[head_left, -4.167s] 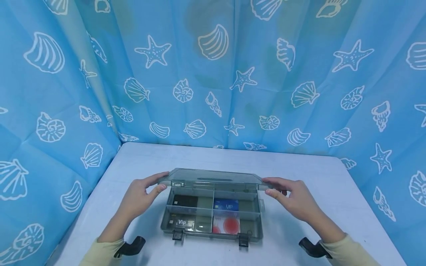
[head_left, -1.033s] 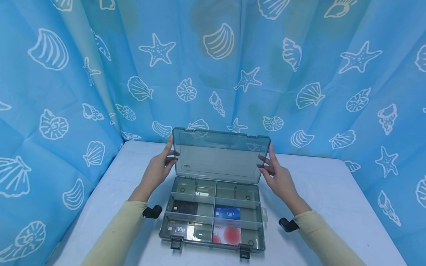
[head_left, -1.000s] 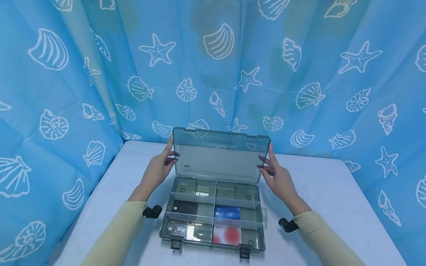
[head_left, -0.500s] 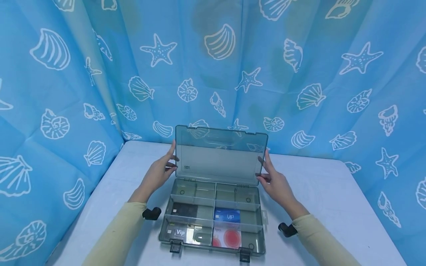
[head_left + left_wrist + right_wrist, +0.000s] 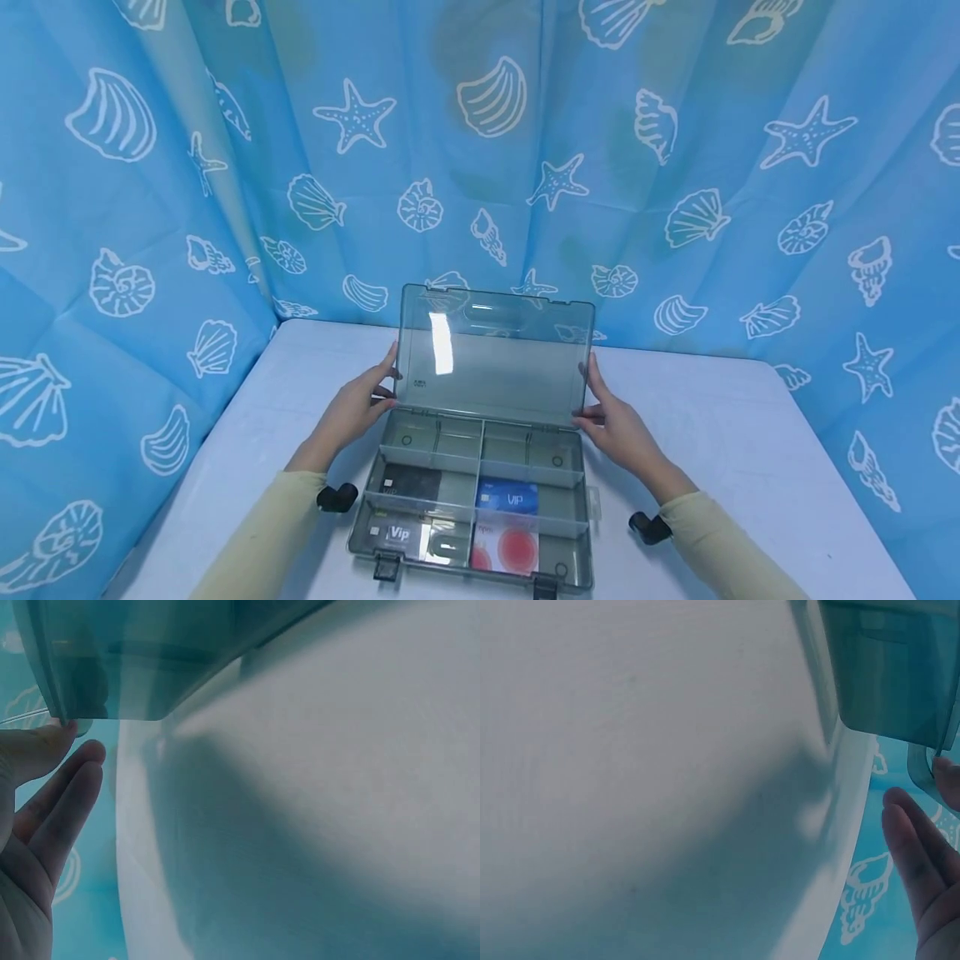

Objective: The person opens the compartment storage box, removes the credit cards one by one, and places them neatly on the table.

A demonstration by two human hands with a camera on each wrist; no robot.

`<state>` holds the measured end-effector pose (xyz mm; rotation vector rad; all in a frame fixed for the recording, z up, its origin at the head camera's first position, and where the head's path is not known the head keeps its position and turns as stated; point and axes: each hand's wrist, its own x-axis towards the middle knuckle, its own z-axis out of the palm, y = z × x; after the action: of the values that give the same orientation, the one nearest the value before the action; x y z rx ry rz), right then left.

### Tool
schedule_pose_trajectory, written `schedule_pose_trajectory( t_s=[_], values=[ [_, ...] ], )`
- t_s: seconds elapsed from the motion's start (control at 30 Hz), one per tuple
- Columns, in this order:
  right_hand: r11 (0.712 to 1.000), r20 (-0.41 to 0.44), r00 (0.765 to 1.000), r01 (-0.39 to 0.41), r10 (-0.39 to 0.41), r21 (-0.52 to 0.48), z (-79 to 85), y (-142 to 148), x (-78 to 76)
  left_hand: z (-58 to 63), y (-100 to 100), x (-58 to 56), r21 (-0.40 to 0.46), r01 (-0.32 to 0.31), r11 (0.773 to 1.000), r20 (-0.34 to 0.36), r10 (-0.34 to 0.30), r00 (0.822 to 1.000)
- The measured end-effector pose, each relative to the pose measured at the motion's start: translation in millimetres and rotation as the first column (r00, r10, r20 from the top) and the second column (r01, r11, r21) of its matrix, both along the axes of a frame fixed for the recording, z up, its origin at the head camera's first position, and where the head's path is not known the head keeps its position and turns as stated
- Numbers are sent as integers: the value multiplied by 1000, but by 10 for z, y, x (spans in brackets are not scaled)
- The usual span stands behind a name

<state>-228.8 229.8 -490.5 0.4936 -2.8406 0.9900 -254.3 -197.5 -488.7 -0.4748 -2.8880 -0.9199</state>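
Note:
On the white table stands a smoky translucent plastic organizer box [image 5: 562,500], its hinged lid [image 5: 495,367] raised and leaning back. My left hand [image 5: 352,408] holds the lid's left edge low down, thumb in front and fingertips showing through the plastic. At the right edge, my right hand [image 5: 622,425] holds it the same way. Inside the divided compartments lie a black card [image 5: 412,483], a dark "Vip" card [image 5: 393,533], a blue "VIP" card [image 5: 507,493] and a white card with red circles [image 5: 517,548]. Both wrist views show a thumb right at the plastic's corner.
Two latches hang off the box's front, the left latch [image 5: 386,567] and the right latch [image 5: 545,587]. A small tab [image 5: 594,502] sticks out from its right side. Behind the table [image 5: 712,433] hangs a blue shell-print curtain [image 5: 480,167].
Over four seconds the lid has swung up from low over the box to raised and leaning back. In the last second both hands slid down its side edges, and the box shifted slightly towards me.

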Motion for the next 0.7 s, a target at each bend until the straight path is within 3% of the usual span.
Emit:
schedule_pose_trajectory(
  t_s=[0.27,0.57,0.7],
  values=[
    [997,52,998,30,-34,68,-69,1,16,-38,-49,55,-2,14,1000,23,-14,1000],
    [997,151,988,5,-18,82,-81,16,31,-69,-92,96,20,36,999,93,-38,995],
    [996,146,989,-15,2,85,-86,20,34,-64,-91,112,30,16,999,135,-20,991]
  ],
)
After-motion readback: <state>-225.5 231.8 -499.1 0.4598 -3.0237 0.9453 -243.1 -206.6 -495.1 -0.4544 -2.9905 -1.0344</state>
